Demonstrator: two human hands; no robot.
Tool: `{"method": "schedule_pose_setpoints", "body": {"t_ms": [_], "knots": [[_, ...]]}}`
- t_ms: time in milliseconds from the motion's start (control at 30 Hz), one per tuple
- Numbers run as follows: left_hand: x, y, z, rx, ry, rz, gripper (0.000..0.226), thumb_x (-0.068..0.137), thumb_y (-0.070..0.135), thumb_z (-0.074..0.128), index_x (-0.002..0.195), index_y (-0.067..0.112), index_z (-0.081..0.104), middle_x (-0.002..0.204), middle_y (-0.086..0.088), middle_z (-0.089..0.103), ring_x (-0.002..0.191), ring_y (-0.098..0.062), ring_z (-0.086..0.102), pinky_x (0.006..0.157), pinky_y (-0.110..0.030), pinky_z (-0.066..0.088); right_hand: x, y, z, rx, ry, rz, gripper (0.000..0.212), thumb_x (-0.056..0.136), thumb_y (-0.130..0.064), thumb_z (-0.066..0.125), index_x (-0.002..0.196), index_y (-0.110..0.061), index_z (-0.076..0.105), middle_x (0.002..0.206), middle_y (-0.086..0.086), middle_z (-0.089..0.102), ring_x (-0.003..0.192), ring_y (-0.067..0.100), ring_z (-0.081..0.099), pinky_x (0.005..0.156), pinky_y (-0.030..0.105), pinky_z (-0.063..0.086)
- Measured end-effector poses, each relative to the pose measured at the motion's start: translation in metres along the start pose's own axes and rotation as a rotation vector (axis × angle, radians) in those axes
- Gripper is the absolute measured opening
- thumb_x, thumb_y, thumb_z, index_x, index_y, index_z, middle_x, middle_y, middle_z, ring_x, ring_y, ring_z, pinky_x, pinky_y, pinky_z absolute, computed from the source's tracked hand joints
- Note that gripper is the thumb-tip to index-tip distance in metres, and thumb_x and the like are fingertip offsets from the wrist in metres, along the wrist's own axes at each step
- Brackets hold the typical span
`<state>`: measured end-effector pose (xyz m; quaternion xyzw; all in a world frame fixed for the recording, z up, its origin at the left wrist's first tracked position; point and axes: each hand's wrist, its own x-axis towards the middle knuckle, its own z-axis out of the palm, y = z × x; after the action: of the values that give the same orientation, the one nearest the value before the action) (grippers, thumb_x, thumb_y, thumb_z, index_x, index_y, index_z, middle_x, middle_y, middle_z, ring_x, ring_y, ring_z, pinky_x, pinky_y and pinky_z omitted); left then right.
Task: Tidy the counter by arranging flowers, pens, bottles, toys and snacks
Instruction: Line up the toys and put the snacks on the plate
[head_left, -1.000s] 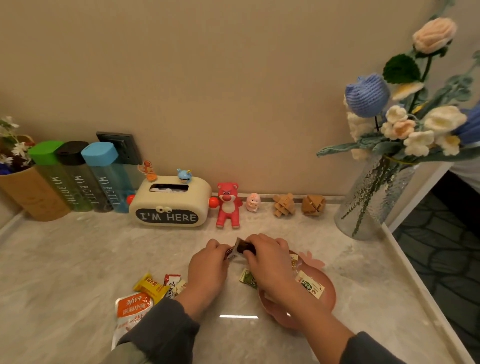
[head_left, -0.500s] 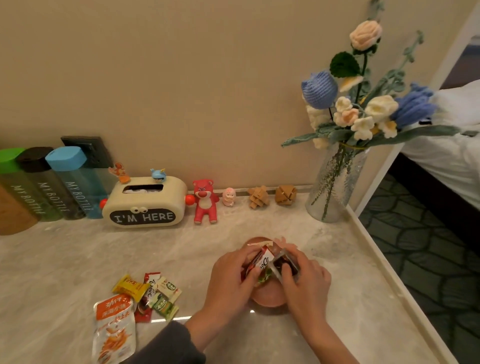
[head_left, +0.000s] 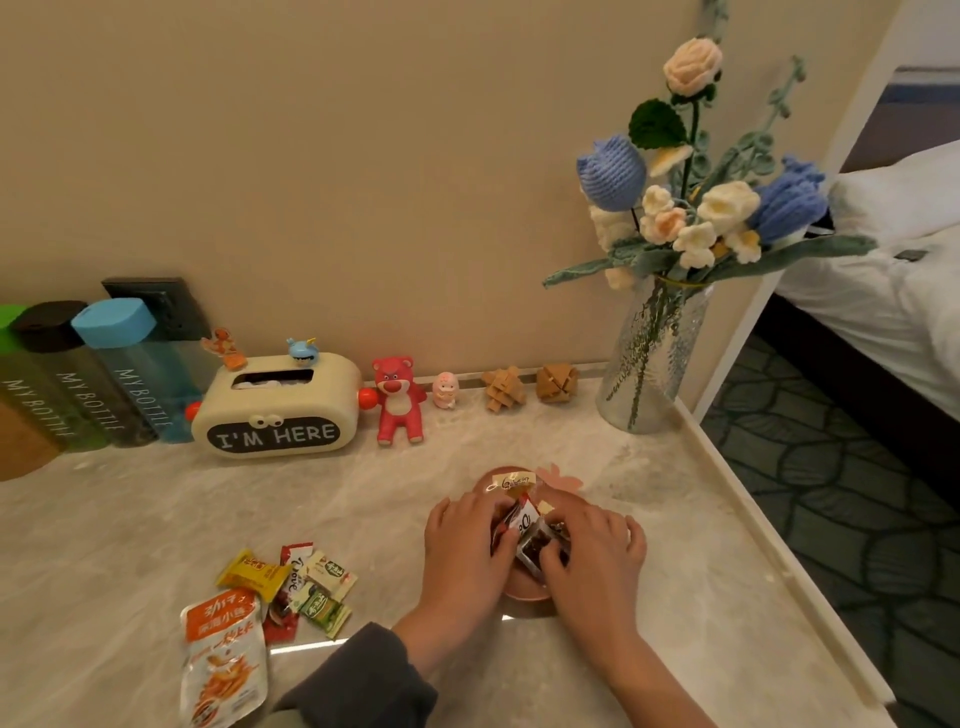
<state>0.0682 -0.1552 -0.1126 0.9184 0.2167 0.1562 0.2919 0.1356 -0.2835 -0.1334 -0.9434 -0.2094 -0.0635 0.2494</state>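
Both hands are over a pink dish (head_left: 524, 597) on the marble counter. My left hand (head_left: 462, 551) and my right hand (head_left: 592, 545) together hold small snack packets (head_left: 530, 535) just above the dish, fingers curled on them. A cream wrapped sweet (head_left: 514, 480) lies at the dish's far rim. More snack packets (head_left: 296, 582) are scattered to the left, with a larger orange and white snack bag (head_left: 223, 660) near the front edge. Knitted flowers (head_left: 691, 208) stand in a glass vase (head_left: 649, 358) at the back right.
Along the wall stand three "MY BOTTLE" bottles (head_left: 130, 374), a cream "I'M HERE" box (head_left: 275, 410), a red bear toy (head_left: 397, 400), a small pink figure (head_left: 445, 389) and two wooden puzzles (head_left: 530, 387). The counter's right edge (head_left: 769, 519) drops to patterned floor; a bed is beyond.
Both hands carried the snack packets from the middle of the counter to over the pink dish and lowered them. The camera view swung right.
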Motion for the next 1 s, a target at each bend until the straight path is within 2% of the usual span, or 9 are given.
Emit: {"method": "schedule_pose_setpoints", "body": {"t_ms": [200,367,500,600,700,767,800,900,1000], "knots": [[0.001,-0.006,-0.004,-0.081,-0.028,0.014,0.026,0.091,0.036,0.056,0.116,0.04,0.055,0.116,0.021,0.048,0.114,-0.004,0.043,0.105,-0.028,0.031,0.005,-0.004,-0.004,0.08,-0.014,-0.008,0.047,0.067,-0.014,0.065,0.106,-0.04,0.06,0.096,-0.017,0.054,0.104,0.015,0.049,0.112,0.046,0.022],[0.005,-0.025,-0.023,-0.172,0.014,-0.035,0.026,0.095,0.03,0.054,0.117,0.043,0.054,0.115,0.024,0.051,0.109,0.003,0.048,0.097,-0.029,0.045,0.013,-0.021,-0.007,0.261,0.048,-0.062,0.028,0.077,-0.013,0.066,0.093,-0.035,0.06,0.106,-0.017,0.06,0.112,0.009,0.047,0.112,0.043,0.025],[0.003,-0.051,-0.039,0.016,-0.113,-0.044,0.044,0.091,0.026,0.059,0.132,0.038,0.049,0.135,0.017,0.048,0.127,-0.003,0.039,0.109,-0.026,0.033,0.019,-0.043,-0.003,0.268,-0.011,-0.148,0.02,0.081,-0.019,0.059,0.096,-0.033,0.063,0.11,-0.013,0.063,0.124,0.015,0.048,0.114,0.045,0.028],[-0.001,-0.058,-0.038,0.152,-0.185,0.018,0.048,0.09,0.036,0.055,0.137,0.036,0.045,0.141,0.017,0.043,0.13,-0.006,0.033,0.11,-0.023,0.027,0.023,-0.054,0.001,0.278,-0.005,-0.237,0.015,0.082,-0.023,0.06,0.09,-0.035,0.062,0.096,-0.019,0.06,0.105,0.004,0.05,0.116,0.046,0.025],[0.0,-0.057,-0.036,0.214,-0.13,0.064,0.038,0.089,0.043,0.055,0.126,0.036,0.054,0.128,0.016,0.048,0.119,-0.007,0.039,0.101,-0.022,0.033,0.024,-0.065,0.006,0.298,-0.003,-0.269,0.017,0.082,-0.02,0.063,0.085,-0.036,0.063,0.089,-0.022,0.06,0.096,-0.003,0.049,0.119,0.041,0.016],[0.002,-0.057,-0.037,0.241,-0.114,0.03,0.033,0.088,0.045,0.056,0.118,0.032,0.055,0.12,0.013,0.048,0.113,-0.008,0.041,0.095,-0.022,0.034,0.023,-0.07,0.008,0.309,0.001,-0.279,0.021,0.079,-0.015,0.065,0.084,-0.035,0.064,0.087,-0.02,0.06,0.094,-0.001,0.05,0.117,0.027,0.01],[0.002,-0.056,-0.037,0.261,-0.119,0.011,0.032,0.088,0.045,0.057,0.116,0.031,0.054,0.118,0.012,0.048,0.111,-0.01,0.042,0.093,-0.024,0.034,0.023,-0.071,0.01,0.315,-0.005,-0.287,0.021,0.078,-0.014,0.064,0.084,-0.034,0.065,0.086,-0.02,0.061,0.094,0.001,0.051,0.114,0.026,0.014],[0.002,-0.054,-0.043,0.267,-0.113,-0.033,0.021,0.088,0.038,0.059,0.105,0.03,0.051,0.108,0.011,0.054,0.104,-0.014,0.047,0.088,-0.028,0.032,0.021,-0.075,0.01,0.32,-0.053,-0.313,0.023,0.077,-0.024,0.048,0.087,-0.032,0.067,0.089,-0.018,0.061,0.097,0.007,0.051,0.099,0.036,0.034],[-0.003,-0.055,-0.051,0.201,-0.077,-0.063,0.012,0.089,0.035,0.058,0.097,0.034,0.05,0.095,0.015,0.055,0.098,-0.012,0.051,0.086,-0.027,0.032,0.023,-0.082,0.01,0.31,-0.117,-0.343,0.029,0.076,-0.026,0.047,0.095,-0.032,0.067,0.096,-0.018,0.062,0.104,0.008,0.05,0.098,0.035,0.035]]}}
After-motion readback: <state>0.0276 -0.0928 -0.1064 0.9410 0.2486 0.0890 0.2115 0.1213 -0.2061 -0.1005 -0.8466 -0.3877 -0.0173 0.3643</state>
